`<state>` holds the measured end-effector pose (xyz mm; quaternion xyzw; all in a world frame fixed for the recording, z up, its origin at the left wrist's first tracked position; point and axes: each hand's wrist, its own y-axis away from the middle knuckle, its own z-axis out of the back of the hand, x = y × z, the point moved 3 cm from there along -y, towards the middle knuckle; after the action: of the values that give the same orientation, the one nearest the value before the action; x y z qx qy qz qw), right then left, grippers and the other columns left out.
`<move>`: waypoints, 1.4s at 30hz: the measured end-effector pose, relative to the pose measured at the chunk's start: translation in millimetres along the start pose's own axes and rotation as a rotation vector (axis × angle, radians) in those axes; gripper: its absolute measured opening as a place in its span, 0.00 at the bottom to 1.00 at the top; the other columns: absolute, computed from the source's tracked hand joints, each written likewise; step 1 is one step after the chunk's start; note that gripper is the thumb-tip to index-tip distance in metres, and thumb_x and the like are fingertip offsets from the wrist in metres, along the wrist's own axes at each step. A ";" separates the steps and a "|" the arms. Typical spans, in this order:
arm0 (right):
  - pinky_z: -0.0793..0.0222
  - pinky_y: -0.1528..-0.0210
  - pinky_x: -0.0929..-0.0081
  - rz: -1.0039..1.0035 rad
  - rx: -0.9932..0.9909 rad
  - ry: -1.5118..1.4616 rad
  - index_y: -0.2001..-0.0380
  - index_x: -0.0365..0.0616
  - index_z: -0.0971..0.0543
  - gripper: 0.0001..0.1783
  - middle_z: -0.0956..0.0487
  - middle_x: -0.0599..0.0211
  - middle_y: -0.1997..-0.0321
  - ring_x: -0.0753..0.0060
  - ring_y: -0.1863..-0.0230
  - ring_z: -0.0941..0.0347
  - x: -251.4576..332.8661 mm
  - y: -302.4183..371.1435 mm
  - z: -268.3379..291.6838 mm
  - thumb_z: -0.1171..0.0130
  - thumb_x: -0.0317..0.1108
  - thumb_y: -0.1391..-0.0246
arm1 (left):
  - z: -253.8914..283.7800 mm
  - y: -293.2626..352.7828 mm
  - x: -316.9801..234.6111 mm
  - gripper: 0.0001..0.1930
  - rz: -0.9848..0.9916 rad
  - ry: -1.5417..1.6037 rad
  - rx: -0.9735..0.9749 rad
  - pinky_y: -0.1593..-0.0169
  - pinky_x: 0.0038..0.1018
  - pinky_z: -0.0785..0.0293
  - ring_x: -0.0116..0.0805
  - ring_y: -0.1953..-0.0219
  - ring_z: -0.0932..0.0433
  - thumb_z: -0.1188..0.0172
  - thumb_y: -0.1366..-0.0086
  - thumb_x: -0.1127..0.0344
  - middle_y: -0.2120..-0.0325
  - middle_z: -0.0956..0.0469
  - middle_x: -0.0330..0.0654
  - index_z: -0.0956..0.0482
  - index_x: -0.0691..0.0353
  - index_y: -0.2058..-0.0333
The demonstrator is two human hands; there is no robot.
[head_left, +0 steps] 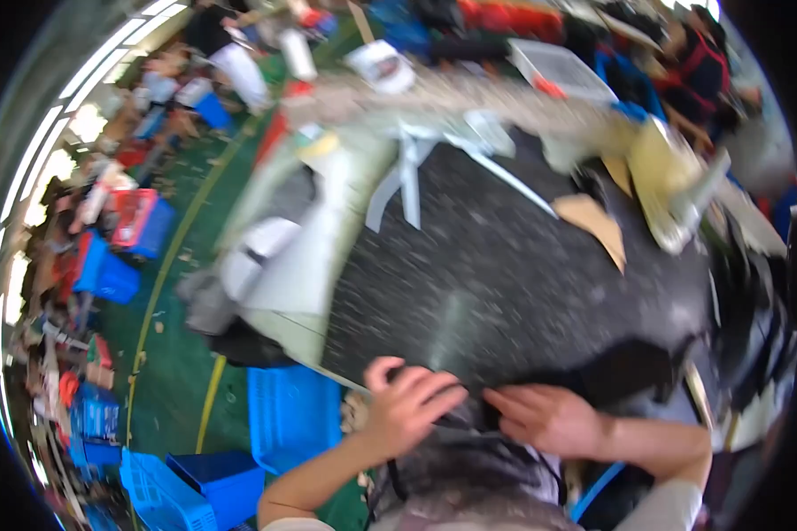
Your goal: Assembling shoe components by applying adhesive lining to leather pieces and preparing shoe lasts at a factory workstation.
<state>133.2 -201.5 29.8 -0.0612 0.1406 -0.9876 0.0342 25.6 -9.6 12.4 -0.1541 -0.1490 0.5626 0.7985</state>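
Note:
At the front edge of a dark speckled tabletop (469, 239), my left hand (412, 407) has its fingers bent over something dark that I cannot make out. My right hand (549, 420) sits close by, its fingers pressed together and pointing at the left hand. Dark material lies between and under the fingertips; blur hides its shape. Just beyond my right wrist, a black piece of material (624, 372) lies along the table edge.
Pale blue strips (409, 181) and a tan offcut (593, 226) lie on the far part of the table. White sheets (305, 257) cover its left side. A blue basket (292, 416) stands below on the green floor. A person (704, 66) is at the far right.

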 end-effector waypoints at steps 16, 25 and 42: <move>0.27 0.47 0.76 -0.079 0.015 -0.018 0.74 0.40 0.24 0.08 0.23 0.55 0.49 0.67 0.50 0.25 19.3 23.9 -26.0 0.43 0.32 0.58 | -37.6 1.8 -12.4 0.22 0.011 0.552 -0.074 0.69 0.31 0.27 0.43 0.70 0.23 0.41 0.60 0.77 0.63 0.23 0.50 0.22 0.71 0.60; 0.27 0.52 0.82 -0.062 0.100 0.058 0.77 0.44 0.24 0.05 0.22 0.57 0.49 0.74 0.57 0.24 19.1 13.8 -22.1 0.43 0.33 0.56 | -36.1 -2.0 -1.2 0.18 0.118 0.580 -0.018 0.72 0.29 0.28 0.39 0.73 0.25 0.41 0.59 0.76 0.67 0.24 0.48 0.20 0.72 0.64; 0.39 0.72 0.89 -0.111 0.170 0.144 0.47 0.51 0.23 0.27 0.27 0.78 0.40 0.84 0.71 0.38 21.5 -1.1 -27.5 0.45 0.33 0.55 | -18.0 5.9 2.9 0.21 -0.212 0.182 0.155 0.67 0.26 0.30 0.32 0.68 0.26 0.41 0.52 0.70 0.64 0.24 0.41 0.19 0.63 0.56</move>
<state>108.2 -194.7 6.3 0.0051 0.0550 -0.9982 -0.0254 28.9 -6.3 -6.2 -0.1257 -0.0476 0.4687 0.8731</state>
